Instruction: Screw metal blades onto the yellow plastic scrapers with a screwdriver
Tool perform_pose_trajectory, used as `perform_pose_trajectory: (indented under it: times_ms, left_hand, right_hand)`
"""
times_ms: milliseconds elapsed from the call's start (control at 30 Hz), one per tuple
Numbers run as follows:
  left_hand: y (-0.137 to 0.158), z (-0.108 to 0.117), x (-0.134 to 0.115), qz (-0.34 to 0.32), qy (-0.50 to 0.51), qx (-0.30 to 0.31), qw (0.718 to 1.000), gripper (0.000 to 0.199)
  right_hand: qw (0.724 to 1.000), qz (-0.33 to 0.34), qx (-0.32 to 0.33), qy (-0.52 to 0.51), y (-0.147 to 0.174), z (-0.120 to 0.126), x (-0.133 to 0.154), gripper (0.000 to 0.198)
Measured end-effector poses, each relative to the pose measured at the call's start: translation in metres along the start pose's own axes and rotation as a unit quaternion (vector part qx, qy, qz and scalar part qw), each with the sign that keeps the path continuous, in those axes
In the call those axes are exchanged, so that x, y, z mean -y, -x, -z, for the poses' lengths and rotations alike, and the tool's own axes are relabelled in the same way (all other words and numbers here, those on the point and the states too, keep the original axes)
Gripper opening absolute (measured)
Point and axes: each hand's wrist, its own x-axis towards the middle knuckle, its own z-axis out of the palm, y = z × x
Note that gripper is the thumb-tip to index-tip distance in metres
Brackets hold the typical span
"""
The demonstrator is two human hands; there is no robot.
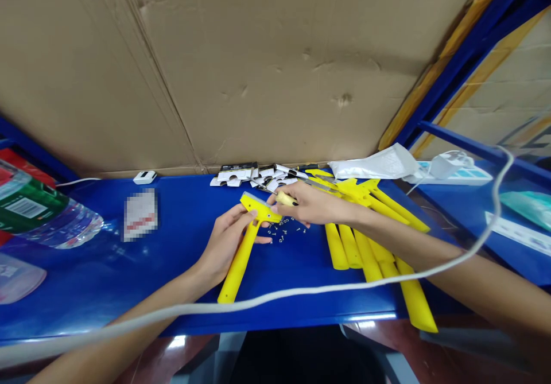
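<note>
My left hand (230,235) is closed around the neck of a yellow scraper (240,263), whose handle slants down toward the table's front edge. The scraper's wide head carries a grey strip along its upper edge, and a small dark screw or hole shows in its face. In my right hand (303,203), beside the right end of that head, is a screwdriver (286,198) with a pale yellow handle; its thin shaft points up and left. Fingers of the right hand reach the scraper head. Several small screws and nuts (282,232) lie scattered just beyond and below the hands.
More yellow scrapers (365,252) are piled under my right forearm. White and black blade packets (236,173) and a white plastic bag (374,163) lie at the back, against cardboard. A bottle (47,206) stands left. A white cable (301,293) crosses in front of both arms.
</note>
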Motion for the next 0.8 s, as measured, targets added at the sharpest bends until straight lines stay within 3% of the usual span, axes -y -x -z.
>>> perform_pose_trajectory:
  times_ms: [133,267,467,800]
  left_hand:
    - [-0.007,-0.008,-0.005,-0.009,0.004,0.001,1.000,0.018]
    - [-0.013,-0.022,-0.004,-0.009,0.010,0.006,1.000,0.020]
    - [-0.016,-0.035,0.003,-0.023,0.006,0.032,0.999,0.029]
    - [-0.015,-0.033,0.015,-0.037,-0.019,0.027,0.999,0.029]
  right_hand:
    - [0.990,0.074,-0.090,0.075,0.008,0.004,0.001,0.020]
    - [0.984,0.109,-0.105,0.094,0.014,0.007,-0.005,0.014]
    - [0.984,0.091,-0.101,0.117,0.026,0.013,-0.016,0.014]
    - [0.985,0.012,-0.127,0.116,0.035,0.005,-0.012,0.014]
